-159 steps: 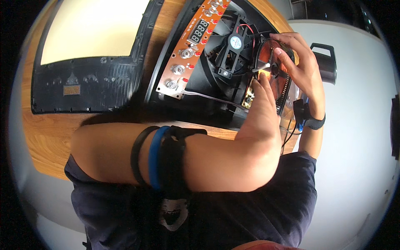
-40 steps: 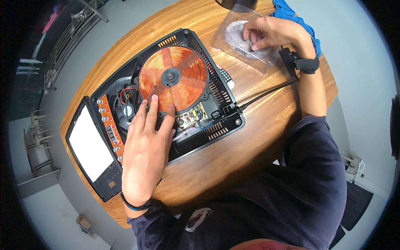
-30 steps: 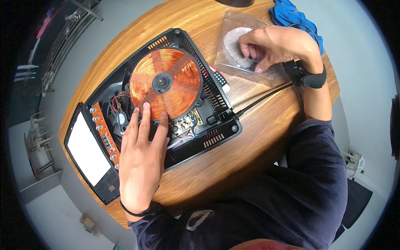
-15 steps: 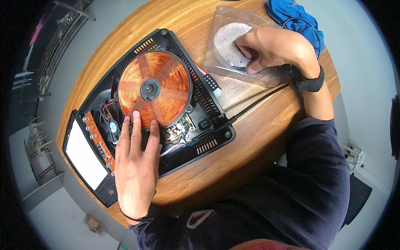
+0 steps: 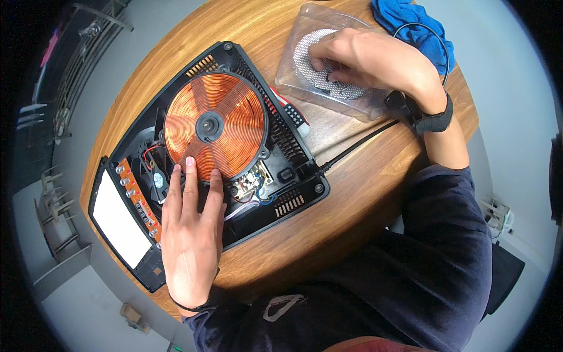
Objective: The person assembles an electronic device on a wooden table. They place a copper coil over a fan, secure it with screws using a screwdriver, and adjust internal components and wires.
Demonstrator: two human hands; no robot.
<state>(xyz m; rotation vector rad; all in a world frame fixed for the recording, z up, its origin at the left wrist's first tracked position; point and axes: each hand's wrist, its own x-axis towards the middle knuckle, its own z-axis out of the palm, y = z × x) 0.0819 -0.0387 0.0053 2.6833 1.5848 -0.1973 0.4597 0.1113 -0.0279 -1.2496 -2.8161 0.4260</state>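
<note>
My left hand (image 5: 190, 246) lies flat, fingers spread, on the opened induction cooker (image 5: 234, 152) at frame centre-left, fingertips touching its copper coil (image 5: 214, 126): rigid housing, delicate windings, so I press the frame. My right hand (image 5: 375, 58), upper right, pinches something small in the clear plastic tray (image 5: 305, 58); light, slippery.

Left hand (image 5: 190, 234) rests flat on opened cooker (image 5: 205, 158); right hand (image 5: 375, 58) touches clear tray (image 5: 305, 53).

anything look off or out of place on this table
The induction cooker lies opened up: its copper coil, small fan and wiring are bare, and the glass top panel sits displaced at its lower left. The left hand rests flat on the coil's edge; the right hand picks inside a clear plastic tray. Nothing spilled.
</note>
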